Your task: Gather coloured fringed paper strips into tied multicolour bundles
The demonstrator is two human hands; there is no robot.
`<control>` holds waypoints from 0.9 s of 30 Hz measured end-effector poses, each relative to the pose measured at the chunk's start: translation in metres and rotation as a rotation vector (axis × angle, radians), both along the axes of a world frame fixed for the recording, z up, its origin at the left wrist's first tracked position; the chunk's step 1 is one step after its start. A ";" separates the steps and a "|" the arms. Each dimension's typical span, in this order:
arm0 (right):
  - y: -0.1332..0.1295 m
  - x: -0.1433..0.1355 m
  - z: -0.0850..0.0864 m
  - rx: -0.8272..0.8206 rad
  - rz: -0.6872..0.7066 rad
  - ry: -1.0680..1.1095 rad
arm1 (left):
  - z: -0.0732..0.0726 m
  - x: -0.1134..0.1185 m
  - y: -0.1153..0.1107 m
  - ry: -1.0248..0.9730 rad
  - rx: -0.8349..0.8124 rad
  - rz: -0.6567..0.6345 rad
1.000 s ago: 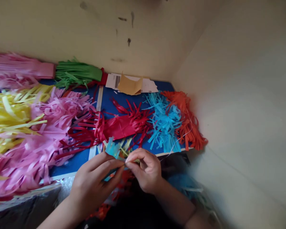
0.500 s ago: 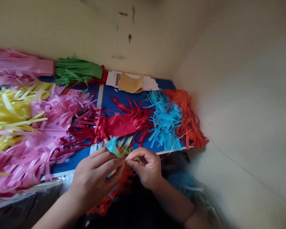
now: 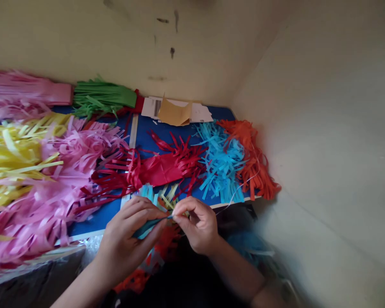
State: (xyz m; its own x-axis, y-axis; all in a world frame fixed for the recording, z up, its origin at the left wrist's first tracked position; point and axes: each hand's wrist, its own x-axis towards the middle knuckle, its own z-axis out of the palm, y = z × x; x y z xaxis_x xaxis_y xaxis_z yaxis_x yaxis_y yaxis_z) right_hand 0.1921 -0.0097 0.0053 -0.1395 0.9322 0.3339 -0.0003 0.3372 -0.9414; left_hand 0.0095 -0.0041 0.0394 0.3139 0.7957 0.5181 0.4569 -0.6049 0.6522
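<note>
Your left hand (image 3: 128, 244) & right hand (image 3: 197, 224) both pinch the teal fringed paper strip (image 3: 147, 226), held btwn fingertips just over the blue board's (image 3: 147, 137) near edge, red tassel (image 3: 160, 169) behind.

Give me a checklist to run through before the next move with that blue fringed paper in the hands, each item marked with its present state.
1. Left hand grips the blue fringed piece: ok, fingers curled around it.
2. Right hand pinches the same piece at its tip: ok, fingertips closed on it.
3. Both hands meet over the near edge of the blue board: ok.
4. Thin white thread beside the right hand runs free: cannot tell, too fine to follow.
5. Red tassel lies apart from the hands: ok.
6. Fringe hanging below the hands untangled: cannot tell, blurred and dark.
</note>
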 end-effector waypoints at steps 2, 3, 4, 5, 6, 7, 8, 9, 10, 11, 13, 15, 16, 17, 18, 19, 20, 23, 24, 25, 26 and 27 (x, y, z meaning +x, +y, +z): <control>-0.001 0.000 0.000 -0.002 0.000 -0.003 | -0.002 0.001 0.000 0.001 -0.008 -0.006; -0.001 0.001 0.000 -0.010 0.000 0.000 | -0.003 0.001 0.000 0.001 -0.016 -0.007; -0.001 0.001 0.000 -0.020 0.000 0.004 | -0.003 0.002 0.000 0.000 -0.021 -0.009; -0.002 0.001 0.000 -0.028 -0.001 0.010 | -0.003 0.003 0.000 0.000 -0.027 -0.011; -0.002 0.001 -0.001 -0.034 -0.001 0.017 | -0.003 0.003 0.000 -0.002 -0.030 -0.013; -0.003 0.001 -0.002 -0.037 -0.001 0.026 | -0.003 0.004 0.000 -0.007 -0.029 -0.012; -0.003 0.000 -0.002 -0.037 -0.002 0.033 | -0.003 0.006 0.000 -0.014 -0.025 -0.008; -0.004 0.000 -0.003 -0.036 -0.004 0.038 | -0.002 0.007 -0.001 -0.019 -0.023 -0.004; -0.004 0.000 -0.004 -0.036 -0.005 0.040 | -0.002 0.007 -0.001 -0.023 -0.024 -0.001; -0.004 0.000 -0.004 -0.035 -0.005 0.039 | -0.002 0.008 -0.001 -0.028 -0.023 0.000; -0.003 0.000 -0.005 -0.033 -0.005 0.030 | -0.001 0.007 -0.003 -0.032 -0.018 -0.008; -0.002 0.001 -0.005 -0.030 -0.001 0.028 | -0.001 0.003 -0.003 -0.018 -0.016 -0.027; -0.002 0.002 -0.005 -0.029 0.000 0.029 | -0.001 0.001 -0.003 -0.010 -0.010 -0.036; -0.001 0.002 -0.005 -0.027 0.000 0.031 | -0.001 -0.001 -0.002 0.000 -0.013 -0.042; -0.001 0.002 -0.005 -0.024 0.000 0.034 | -0.001 -0.003 -0.001 0.005 -0.019 -0.050; 0.000 0.003 -0.005 -0.021 -0.001 0.039 | -0.001 -0.004 0.000 0.002 -0.020 -0.060; 0.000 0.002 -0.005 -0.020 -0.002 0.043 | -0.001 -0.004 0.001 -0.002 -0.021 -0.065; -0.002 0.001 -0.005 -0.019 -0.001 0.030 | -0.001 0.000 0.002 -0.008 -0.030 -0.046; -0.002 0.001 -0.005 -0.019 -0.004 0.017 | -0.001 0.002 0.002 -0.008 -0.033 -0.027; -0.003 0.000 -0.006 -0.018 -0.006 0.004 | -0.002 0.004 0.001 -0.007 -0.039 -0.001; -0.003 0.000 -0.006 -0.017 -0.007 -0.005 | -0.002 0.006 0.000 -0.007 -0.041 0.020; -0.003 0.000 -0.006 -0.016 -0.007 -0.009 | -0.003 0.007 -0.001 -0.009 -0.038 0.035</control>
State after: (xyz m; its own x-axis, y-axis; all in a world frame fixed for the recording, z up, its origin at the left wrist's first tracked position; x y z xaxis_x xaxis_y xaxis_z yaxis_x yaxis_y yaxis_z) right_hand 0.1923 -0.0132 -0.0005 -0.1361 0.9383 0.3179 0.0099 0.3221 -0.9466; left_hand 0.0166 -0.0051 0.0369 0.2812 0.8252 0.4899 0.4709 -0.5634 0.6788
